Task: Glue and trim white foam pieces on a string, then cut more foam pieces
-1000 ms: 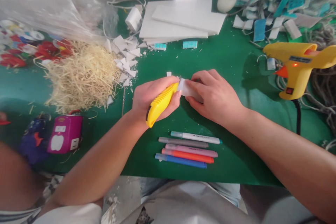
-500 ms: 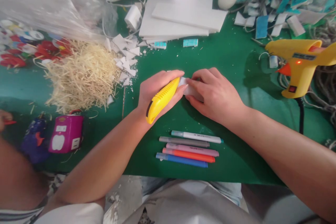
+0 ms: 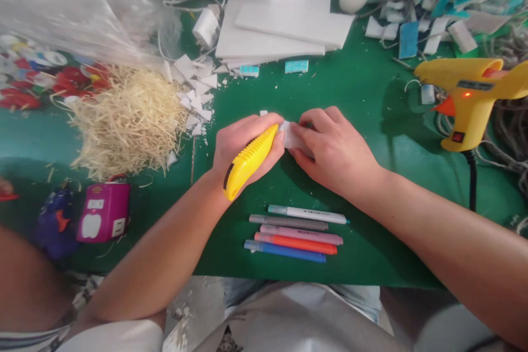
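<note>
My left hand [image 3: 231, 143] is closed round a yellow utility knife [image 3: 251, 162], its handle pointing back toward my forearm. The blade end meets a small white foam piece [image 3: 295, 137], though my fingers mostly hide the blade. My right hand [image 3: 334, 140] pinches that foam piece from the other side, covering much of it. A tiny white offcut [image 3: 263, 113] lies just beyond my left fingers. Nearer to me, several marker pens [image 3: 297, 239] lie side by side on the green table [image 3: 363, 253].
White foam sheets [image 3: 272, 30] are stacked at the back. A yellow glue gun [image 3: 470, 99] with a lit red light stands at right. To the left are a straw heap [image 3: 127, 118], white scraps [image 3: 196, 93] and a magenta power adapter [image 3: 103, 212]. Another person's hand [image 3: 6, 190] shows at far left.
My left hand and the knife have drawn slightly left and back from my right hand. More of the white foam piece shows between them, and the small offcut is now visible.
</note>
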A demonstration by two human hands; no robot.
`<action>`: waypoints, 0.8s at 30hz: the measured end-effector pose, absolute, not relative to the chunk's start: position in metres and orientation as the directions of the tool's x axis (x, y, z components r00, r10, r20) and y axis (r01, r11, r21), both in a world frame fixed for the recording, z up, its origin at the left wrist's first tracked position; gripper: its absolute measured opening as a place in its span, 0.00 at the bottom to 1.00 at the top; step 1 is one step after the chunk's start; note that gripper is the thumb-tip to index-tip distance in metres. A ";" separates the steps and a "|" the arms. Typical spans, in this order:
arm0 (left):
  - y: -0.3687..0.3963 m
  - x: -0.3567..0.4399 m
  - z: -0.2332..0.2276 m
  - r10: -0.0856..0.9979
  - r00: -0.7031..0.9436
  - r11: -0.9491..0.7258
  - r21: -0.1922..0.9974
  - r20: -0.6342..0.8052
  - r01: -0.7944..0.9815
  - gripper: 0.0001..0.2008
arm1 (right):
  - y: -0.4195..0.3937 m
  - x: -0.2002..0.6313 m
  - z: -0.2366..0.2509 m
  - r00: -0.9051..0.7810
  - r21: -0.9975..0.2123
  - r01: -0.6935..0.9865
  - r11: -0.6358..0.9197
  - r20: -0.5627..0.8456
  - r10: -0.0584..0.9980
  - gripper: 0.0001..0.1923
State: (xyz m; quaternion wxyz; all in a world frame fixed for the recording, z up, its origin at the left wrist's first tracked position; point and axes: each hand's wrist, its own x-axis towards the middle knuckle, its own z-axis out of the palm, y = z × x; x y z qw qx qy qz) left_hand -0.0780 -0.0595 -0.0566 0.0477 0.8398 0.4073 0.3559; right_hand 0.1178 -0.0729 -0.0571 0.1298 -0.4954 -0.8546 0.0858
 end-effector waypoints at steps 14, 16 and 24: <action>-0.059 -0.075 -0.058 0.647 0.480 -0.730 0.299 0.592 0.615 0.07 | -0.073 0.119 -0.060 -0.478 -0.289 0.814 0.504 0.161 0.864 0.17; -0.060 -0.076 -0.057 0.659 0.471 -0.720 0.312 0.587 0.619 0.08 | -0.074 0.118 -0.060 -0.476 -0.291 0.814 0.503 0.161 0.864 0.17; -0.063 -0.076 -0.057 0.653 0.463 -0.715 0.288 0.599 0.637 0.07 | -0.074 0.119 -0.059 -0.470 -0.316 0.808 0.496 0.161 0.868 0.16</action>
